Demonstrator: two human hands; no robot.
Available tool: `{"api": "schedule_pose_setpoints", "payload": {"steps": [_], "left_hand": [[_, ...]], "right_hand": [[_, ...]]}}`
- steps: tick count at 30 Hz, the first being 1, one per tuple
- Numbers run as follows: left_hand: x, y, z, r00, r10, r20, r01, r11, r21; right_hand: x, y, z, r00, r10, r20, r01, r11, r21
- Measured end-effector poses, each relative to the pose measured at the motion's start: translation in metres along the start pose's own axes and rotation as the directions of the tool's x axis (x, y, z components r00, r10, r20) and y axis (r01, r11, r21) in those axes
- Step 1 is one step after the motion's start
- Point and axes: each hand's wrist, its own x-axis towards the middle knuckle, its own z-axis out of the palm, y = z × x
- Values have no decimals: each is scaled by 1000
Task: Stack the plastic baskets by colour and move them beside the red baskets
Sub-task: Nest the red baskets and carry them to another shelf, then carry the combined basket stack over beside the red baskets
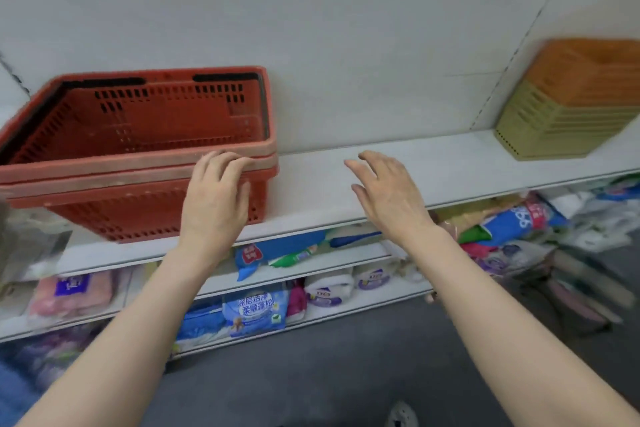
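Left hand (214,198) rests fingers on the red baskets (138,149), steadying them. Right hand (388,191) hovers spread, empty, over bare shelf (450,163)

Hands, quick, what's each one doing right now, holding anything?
Left hand: open, fingers resting on the rim of the red baskets, not gripping.
Right hand: open, empty, above the shelf.

Both bare forearms reach forward and up, roughly parallel. Left hand (214,198) palm down, fingers curled slightly, fingertips (235,159) pressing forward, not closed around anything. Right hand (388,194) open, palm facing left and down, fingers spread, empty, apart from the left.
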Motion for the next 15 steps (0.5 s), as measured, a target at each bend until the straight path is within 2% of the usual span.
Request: {"api": "schedule_pose_setpoints", "payload": {"steps": [2,7,11,15], "left_hand": [[8,50,30,997,20,75,-15,998,-64],[26,181,123,951,9,308,55,979,-197],[51,282,190,920,81,384,35,958,-284],[86,363,239,892,147,428,19,933,-360]], "right_hand": [[-34,42,-9,997,75,13,-75,997,-1],[-127,165,-36,961,275,24,-274,961,-30],[-191,273,-63,891,446,88,-434,891,-132],[-216,371,-93,817,564,118,-539,821,-189]]}}
